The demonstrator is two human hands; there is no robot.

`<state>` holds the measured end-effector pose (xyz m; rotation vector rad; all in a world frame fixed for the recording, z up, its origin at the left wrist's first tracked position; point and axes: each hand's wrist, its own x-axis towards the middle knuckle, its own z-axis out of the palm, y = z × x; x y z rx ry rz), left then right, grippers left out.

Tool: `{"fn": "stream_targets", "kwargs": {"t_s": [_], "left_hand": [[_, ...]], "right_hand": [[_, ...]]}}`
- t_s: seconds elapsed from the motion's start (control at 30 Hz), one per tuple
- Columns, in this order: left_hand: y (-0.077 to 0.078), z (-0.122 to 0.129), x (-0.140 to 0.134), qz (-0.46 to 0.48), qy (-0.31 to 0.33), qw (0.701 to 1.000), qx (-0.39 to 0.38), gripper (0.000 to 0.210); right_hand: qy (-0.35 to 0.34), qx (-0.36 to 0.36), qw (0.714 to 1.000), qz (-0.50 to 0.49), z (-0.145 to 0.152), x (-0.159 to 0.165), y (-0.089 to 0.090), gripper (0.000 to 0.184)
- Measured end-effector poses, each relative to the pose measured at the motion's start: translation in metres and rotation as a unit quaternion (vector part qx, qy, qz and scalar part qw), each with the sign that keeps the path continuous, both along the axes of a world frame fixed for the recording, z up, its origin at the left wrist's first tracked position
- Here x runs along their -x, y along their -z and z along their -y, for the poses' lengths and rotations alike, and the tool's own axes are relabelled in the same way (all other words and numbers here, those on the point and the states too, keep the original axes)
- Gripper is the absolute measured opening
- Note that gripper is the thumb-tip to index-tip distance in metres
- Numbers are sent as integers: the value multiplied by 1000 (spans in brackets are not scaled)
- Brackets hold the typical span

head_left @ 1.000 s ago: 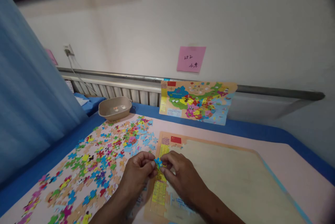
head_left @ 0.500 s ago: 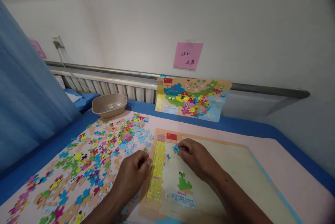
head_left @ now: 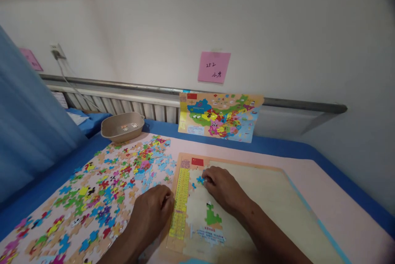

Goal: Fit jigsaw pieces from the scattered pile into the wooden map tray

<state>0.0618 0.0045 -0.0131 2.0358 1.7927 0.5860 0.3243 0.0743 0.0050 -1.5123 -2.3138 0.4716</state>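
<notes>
A wooden puzzle board lies flat on the pink table top, with a red flag and a yellow strip along its left edge. My right hand rests on the board near its upper left and presses a small blue puzzle piece with its fingertips. A green piece sits in the board closer to me. My left hand rests loosely curled on the table beside the board's left edge, holding nothing that I can see. Several loose coloured pieces are spread to its left.
A printed colour map leans against the wall rail at the back. A beige bowl with a few pieces stands back left. A pink note is stuck on the wall. Blue curtain hangs at the left.
Both hands held the blue piece together; my right hand has carried it onto the board's upper left, and my left hand has dropped to the table beside the board. The view has shifted right.
</notes>
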Motion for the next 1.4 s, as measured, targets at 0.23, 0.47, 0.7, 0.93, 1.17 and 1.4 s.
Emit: {"fn": "stream_targets", "kwargs": {"t_s": [0.23,0.47,0.7,0.93,1.17,1.4], "left_hand": [[2,-1,0,-1,6,1000,11,19],[2,-2,-2,-4,13,1000,5,18],[5,-2,-1,-3,12,1000,2,19],[2,-1,-2,-3,13,1000,16,21],[1,-1,-2,6,12,1000,9,21],[-1,-1,-3,-4,9,1000,16,20]], "right_hand": [[2,1,1000,16,0,1,0,15],[9,0,1000,27,1,2,-2,15],[9,-3,1000,30,1,3,-1,15],[12,-3,999,33,2,5,-4,19],[13,4,999,37,2,8,-4,17],[10,5,999,37,2,11,-5,18]]}}
